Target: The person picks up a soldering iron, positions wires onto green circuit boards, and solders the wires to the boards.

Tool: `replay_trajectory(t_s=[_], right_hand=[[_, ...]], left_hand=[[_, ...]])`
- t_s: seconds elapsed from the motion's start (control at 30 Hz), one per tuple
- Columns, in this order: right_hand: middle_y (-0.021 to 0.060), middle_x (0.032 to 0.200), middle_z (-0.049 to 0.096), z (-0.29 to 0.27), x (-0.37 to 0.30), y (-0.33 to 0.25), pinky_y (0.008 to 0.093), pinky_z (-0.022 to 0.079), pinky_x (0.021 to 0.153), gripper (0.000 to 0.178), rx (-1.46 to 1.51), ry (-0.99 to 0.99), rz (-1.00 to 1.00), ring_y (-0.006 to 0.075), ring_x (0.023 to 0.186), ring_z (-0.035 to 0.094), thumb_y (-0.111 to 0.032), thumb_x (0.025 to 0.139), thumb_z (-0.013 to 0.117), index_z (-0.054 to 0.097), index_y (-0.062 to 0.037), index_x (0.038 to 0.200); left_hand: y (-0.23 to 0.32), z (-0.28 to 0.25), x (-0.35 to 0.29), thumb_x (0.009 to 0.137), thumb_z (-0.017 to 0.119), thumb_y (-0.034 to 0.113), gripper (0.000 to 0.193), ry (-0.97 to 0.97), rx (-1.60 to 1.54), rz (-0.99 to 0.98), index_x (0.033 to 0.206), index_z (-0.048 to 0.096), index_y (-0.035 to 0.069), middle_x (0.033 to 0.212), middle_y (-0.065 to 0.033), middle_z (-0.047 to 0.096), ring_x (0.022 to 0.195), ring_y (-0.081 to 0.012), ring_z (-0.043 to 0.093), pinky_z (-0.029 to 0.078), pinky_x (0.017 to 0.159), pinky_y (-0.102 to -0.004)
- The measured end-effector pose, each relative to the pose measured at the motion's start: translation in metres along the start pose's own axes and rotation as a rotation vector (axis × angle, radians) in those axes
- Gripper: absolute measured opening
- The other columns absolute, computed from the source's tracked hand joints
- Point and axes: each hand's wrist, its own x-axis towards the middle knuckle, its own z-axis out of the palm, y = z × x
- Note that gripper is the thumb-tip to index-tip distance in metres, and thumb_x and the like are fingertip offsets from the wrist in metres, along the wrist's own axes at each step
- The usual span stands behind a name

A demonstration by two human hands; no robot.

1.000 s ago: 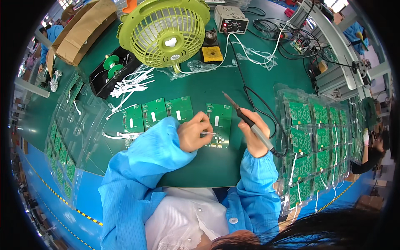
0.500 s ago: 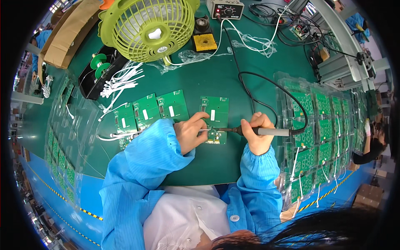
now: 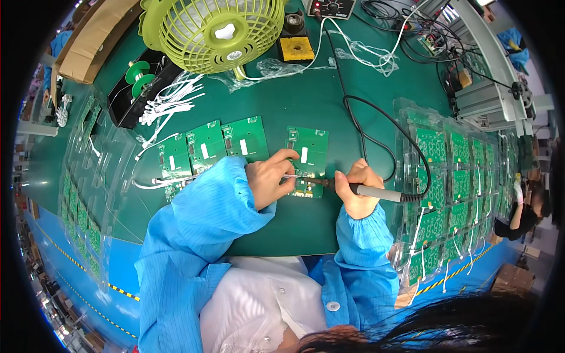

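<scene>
A green circuit board (image 3: 316, 141) lies flat on the table in front of me. My left hand (image 3: 269, 179) rests at its left side, fingers pinched on the end of a white cable (image 3: 154, 184) whose middle is hidden under my sleeve. My right hand (image 3: 360, 187) is closed round a soldering iron (image 3: 376, 192), its handle sloping down to the right. The iron's tip points left and is close to the cable end by my left fingertips; whether they touch is too small to tell. Three more circuit boards (image 3: 207, 150) stand in a row beside my left forearm, partly covered.
Clear plastic trays of circuit boards (image 3: 429, 194) fill the right side; more trays (image 3: 79, 206) lie left. Beyond are a green fan (image 3: 220, 35), white cables (image 3: 170, 103), a solder spool (image 3: 140, 79), a yellow sponge (image 3: 296, 49) and the soldering station (image 3: 332, 7). The iron's black cord (image 3: 425, 156) loops right.
The soldering iron's handle has tilted, its rear end lower, and its tip has shifted slightly left along the board. My left hand keeps its pinch. The whole view has shifted a little.
</scene>
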Motion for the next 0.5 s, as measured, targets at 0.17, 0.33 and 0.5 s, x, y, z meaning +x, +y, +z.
replay_trajectory(t_s=[0.17, 0.33, 0.5], right_hand=[[0.0023, 0.049, 0.044, -0.0005, -0.0028, 0.0037, 0.0273, 0.034, 0.054, 0.027, -0.013, -0.011, 0.017, 0.0140, 0.047, 0.032, 0.012, 0.059, 0.060, 0.041, -0.0064, 0.058], [0.0008, 0.047, 0.046, 0.0004, -0.0020, 0.0052, 0.0249, 0.033, 0.049, 0.028, -0.038, -0.005, 0.013, 0.0139, 0.045, 0.034, 0.008, 0.056, 0.065, 0.043, -0.0084, 0.055], [0.0009, 0.048, 0.046, 0.0022, -0.0021, 0.0052, 0.0245, 0.033, 0.049, 0.027, -0.040, 0.001, -0.007, 0.0137, 0.045, 0.034, 0.007, 0.057, 0.066, 0.044, -0.0081, 0.055]], left_hand=[[-0.0006, 0.0039, 0.0002, 0.070, 0.060, 0.011, 0.007, 0.004, 0.046, 0.007, 0.071, 0.055, 0.006, 0.114, 0.0027, 0.054, 0.050, -0.0170, 0.051, 0.044, 0.051, -0.0277], [0.0007, 0.0030, -0.0004, 0.071, 0.059, 0.012, 0.007, -0.003, 0.050, -0.007, 0.071, 0.055, 0.006, 0.114, 0.0029, 0.053, 0.050, -0.0171, 0.051, 0.044, 0.051, -0.0278], [0.0016, 0.0027, -0.0004, 0.070, 0.059, 0.012, 0.007, 0.007, 0.044, -0.009, 0.070, 0.054, 0.007, 0.114, 0.0030, 0.054, 0.050, -0.0169, 0.051, 0.044, 0.051, -0.0277]])
